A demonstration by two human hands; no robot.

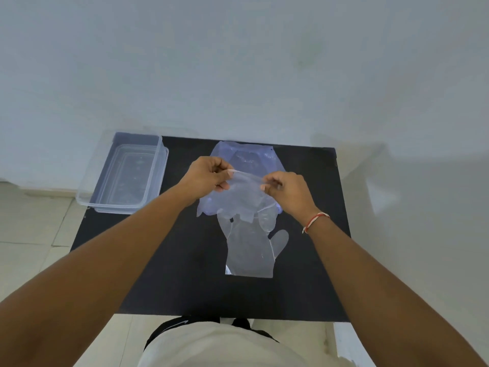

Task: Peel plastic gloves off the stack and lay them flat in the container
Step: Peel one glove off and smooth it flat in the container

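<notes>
Black and matte, the bench (304, 274) filled the middle of our view, pushed up against a pale grey-blue wall (238, 62), with light floor tiles (31, 234) showing to its left. At its far left corner stood the clear plastic container (124, 173), rectangular and overhanging the bench edge a little. We held a thin transparent glove (246, 192) up over the centre of the bench: our left hand (209, 178) had its fingers closed in a pinch on the glove's upper left edge, and our right hand (288, 192) was pinched shut on the upper right edge, a red and white thread bracelet (315, 222) on that wrist. Beneath it lay the bluish stack of gloves (248, 157), and nearer us one glove (250, 250) lay flat on the bench, thumb to the right. We could not tell whether the held glove was free of the stack.
</notes>
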